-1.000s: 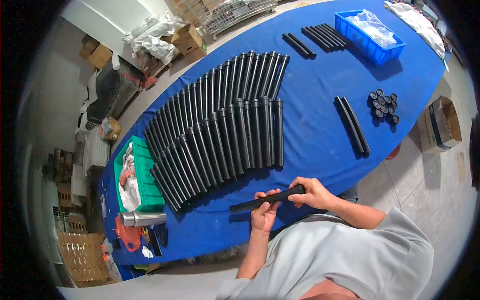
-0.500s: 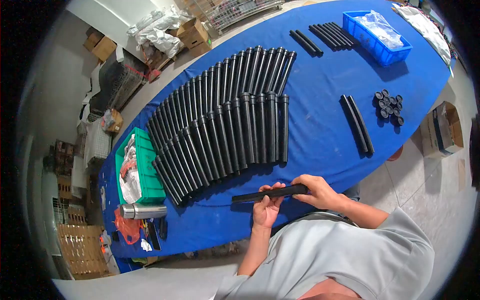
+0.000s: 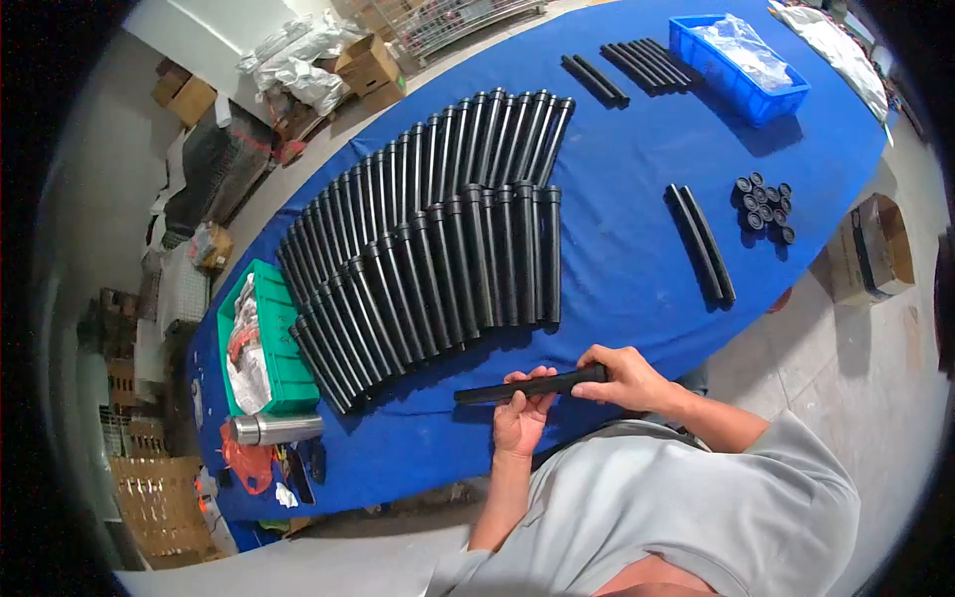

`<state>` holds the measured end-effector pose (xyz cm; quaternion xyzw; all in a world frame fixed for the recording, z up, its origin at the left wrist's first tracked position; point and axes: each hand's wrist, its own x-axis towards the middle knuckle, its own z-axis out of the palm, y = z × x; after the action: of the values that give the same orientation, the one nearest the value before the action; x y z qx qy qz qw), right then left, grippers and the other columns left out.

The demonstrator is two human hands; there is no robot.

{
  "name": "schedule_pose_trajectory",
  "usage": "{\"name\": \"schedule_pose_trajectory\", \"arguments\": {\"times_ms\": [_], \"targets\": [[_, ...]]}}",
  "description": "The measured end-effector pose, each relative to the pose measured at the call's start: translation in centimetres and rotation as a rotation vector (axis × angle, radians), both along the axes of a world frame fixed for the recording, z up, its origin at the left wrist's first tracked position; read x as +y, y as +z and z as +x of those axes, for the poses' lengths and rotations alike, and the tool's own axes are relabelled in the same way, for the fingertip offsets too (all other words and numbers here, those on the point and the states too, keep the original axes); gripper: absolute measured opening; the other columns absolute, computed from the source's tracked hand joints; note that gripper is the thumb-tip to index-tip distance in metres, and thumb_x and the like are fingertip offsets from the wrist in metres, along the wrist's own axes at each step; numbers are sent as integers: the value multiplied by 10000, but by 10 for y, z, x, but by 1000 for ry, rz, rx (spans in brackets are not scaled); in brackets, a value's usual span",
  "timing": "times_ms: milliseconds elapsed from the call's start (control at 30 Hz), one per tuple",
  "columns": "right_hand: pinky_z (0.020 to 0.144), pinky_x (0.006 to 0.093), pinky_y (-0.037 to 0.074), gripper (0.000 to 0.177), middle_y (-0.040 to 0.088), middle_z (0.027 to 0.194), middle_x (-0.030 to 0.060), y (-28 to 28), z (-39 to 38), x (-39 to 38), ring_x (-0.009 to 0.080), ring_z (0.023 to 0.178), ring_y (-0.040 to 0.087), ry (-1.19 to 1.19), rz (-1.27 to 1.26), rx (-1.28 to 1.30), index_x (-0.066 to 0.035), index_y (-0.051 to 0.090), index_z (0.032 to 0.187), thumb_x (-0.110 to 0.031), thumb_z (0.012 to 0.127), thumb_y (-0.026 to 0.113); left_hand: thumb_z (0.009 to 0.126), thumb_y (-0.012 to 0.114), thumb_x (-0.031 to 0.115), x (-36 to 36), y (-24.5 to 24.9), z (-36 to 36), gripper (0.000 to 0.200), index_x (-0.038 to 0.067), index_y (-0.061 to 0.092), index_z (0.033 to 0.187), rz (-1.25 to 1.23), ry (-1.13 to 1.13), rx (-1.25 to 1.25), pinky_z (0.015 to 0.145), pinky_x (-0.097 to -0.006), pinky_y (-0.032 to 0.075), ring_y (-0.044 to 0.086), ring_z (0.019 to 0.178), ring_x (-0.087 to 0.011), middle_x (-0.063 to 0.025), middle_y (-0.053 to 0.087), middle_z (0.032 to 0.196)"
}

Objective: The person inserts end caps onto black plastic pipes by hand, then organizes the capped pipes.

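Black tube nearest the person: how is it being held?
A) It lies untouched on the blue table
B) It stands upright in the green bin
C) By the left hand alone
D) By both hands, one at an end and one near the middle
D: the right hand wraps one end of the black tube, while the left hand grips it near the middle.

Blue tabletop carrying two fanned rows of black tubes, laid side by side and touching. Right of them: a separate pair of tubes and a cluster of black caps. Far end: blue bin holding clear plastic. Left edge: green bin, with a steel flask just beside it.
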<state>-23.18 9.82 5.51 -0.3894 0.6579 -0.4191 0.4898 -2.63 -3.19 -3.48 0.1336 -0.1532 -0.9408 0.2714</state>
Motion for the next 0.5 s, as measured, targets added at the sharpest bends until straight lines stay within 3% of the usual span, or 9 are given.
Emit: {"name": "schedule_pose_trajectory", "arguments": {"times_ms": [33,133,167,267,300,433,500], "targets": [[727,406,527,329,630,931,159,8,-2,-1,319,865,657,-16,102,-142,-37,609,1109,-139,845,775,927,708,101,0,1,-1,300,69,611,1209,-9,-8,-6,1119,-521,472,525,1336,-389,-220,608,1349],[705,379,523,339,650,891,154,-22,0,3,224,827,671,-24,-465,423,-15,611,1105,-189,867,779,938,697,114,0,2,-2,309,59,603,1227,-25,-11,-4,1132,-532,454,512,1347,-395,-216,610,1350],[705,377,521,359,655,877,156,-29,0,3,222,817,665,4,-521,483,-7,609,1115,-210,872,778,939,695,114,0,1,-2,311,59,601,1231,-21,-4,11,1132,-531,455,510,1349,-394,-216,609,1352],[710,384,519,342,645,883,155,-2,-3,3,286,820,654,-78,-245,150,-16,611,1114,-180,862,774,944,687,110,-1,-1,-1,315,57,594,1240,-24,-12,41,1130,-528,459,506,1355,-390,-217,609,1351],[717,387,520,316,639,876,153,3,-5,1,327,831,642,-99,-7,-195,-16,620,1092,-170,859,770,946,683,109,-1,-1,-1,316,56,592,1244,-29,-19,49,1130,-527,460,504,1356,-388,-217,610,1350],[738,382,524,327,633,946,160,-21,-1,2,323,873,646,-93,-560,415,-8,619,1081,-187,859,778,933,703,103,0,3,-4,293,65,605,1206,-11,-10,-1,1131,-523,457,519,1345,-386,-220,617,1339],[728,387,519,329,628,966,164,-21,3,2,325,881,644,-88,-579,410,-9,619,1078,-193,857,781,936,699,104,-1,3,-3,289,62,605,1206,14,4,-4,1129,-523,459,521,1343,-386,-220,617,1340]]}}
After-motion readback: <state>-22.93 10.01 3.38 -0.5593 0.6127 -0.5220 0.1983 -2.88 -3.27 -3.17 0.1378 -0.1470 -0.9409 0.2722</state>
